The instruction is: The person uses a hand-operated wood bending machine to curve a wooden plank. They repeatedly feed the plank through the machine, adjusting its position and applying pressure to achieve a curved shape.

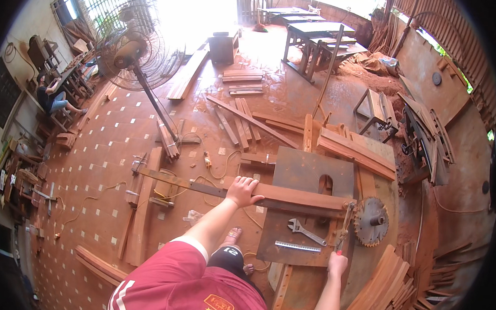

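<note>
A long wooden bar (304, 197) with a dark metal strip along it lies across a steel saw table (314, 168). My left hand (243, 192) is closed over it near the table's left edge, fingers together on top. The strip runs on leftward past the table. My right hand (337, 263) is closed around a red-tipped handle at the table's right side; its fingers partly hide it. Just beyond that hand, rusty metal hardware (344, 226) reaches up to the bar's right end. A toothed circular saw blade (371, 221) is close to its right.
On the table lie an adjustable wrench (307, 232) and a white ruler (297, 246). Wood planks (357, 154) rest behind it; more lumber (379, 282) is stacked at right. A pedestal fan (131, 50) stands far left. A seated person (52, 95) is by the left wall.
</note>
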`<state>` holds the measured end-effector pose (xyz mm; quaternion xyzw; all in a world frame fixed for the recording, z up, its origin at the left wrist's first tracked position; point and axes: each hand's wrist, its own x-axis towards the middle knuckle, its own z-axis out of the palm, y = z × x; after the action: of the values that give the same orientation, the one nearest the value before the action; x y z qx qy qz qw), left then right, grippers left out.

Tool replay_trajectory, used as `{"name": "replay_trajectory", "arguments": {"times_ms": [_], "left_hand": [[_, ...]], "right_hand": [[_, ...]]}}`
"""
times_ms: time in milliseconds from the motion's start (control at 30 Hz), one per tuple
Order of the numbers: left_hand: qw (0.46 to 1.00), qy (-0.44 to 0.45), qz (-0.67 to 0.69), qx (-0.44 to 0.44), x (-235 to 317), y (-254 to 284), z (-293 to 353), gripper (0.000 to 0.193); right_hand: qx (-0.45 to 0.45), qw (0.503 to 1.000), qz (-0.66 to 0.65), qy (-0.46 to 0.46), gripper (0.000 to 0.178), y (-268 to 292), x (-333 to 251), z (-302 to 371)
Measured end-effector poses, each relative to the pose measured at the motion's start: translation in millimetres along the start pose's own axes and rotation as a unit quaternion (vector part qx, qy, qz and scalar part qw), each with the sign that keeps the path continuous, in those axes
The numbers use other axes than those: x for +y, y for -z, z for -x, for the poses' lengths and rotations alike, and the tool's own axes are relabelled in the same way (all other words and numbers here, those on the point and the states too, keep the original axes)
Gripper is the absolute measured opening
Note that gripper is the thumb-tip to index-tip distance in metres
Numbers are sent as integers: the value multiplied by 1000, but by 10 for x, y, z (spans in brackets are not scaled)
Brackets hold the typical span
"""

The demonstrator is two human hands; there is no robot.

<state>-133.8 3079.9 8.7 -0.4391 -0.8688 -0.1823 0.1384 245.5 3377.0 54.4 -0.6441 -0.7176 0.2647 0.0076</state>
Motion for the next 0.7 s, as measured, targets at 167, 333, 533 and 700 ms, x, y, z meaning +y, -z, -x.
{"name": "replay_trajectory", "arguments": {"times_ms": [167,333,533,700], "left_hand": [[1000,1,2,6,-11,3,26,68],[1000,0,5,5,1,-2,9,68],[1000,7,2,-15,-30,-1,89,70],[1000,-2,3,-4,83,33,105,68]], "right_hand": [[10,1000,5,3,45,24,-52,59],[18,1000,5,-5,45,-3,10,12],[19,1000,4,-4,46,14,-50,87],[29,999,13,27,46,-16,185,82]]}}
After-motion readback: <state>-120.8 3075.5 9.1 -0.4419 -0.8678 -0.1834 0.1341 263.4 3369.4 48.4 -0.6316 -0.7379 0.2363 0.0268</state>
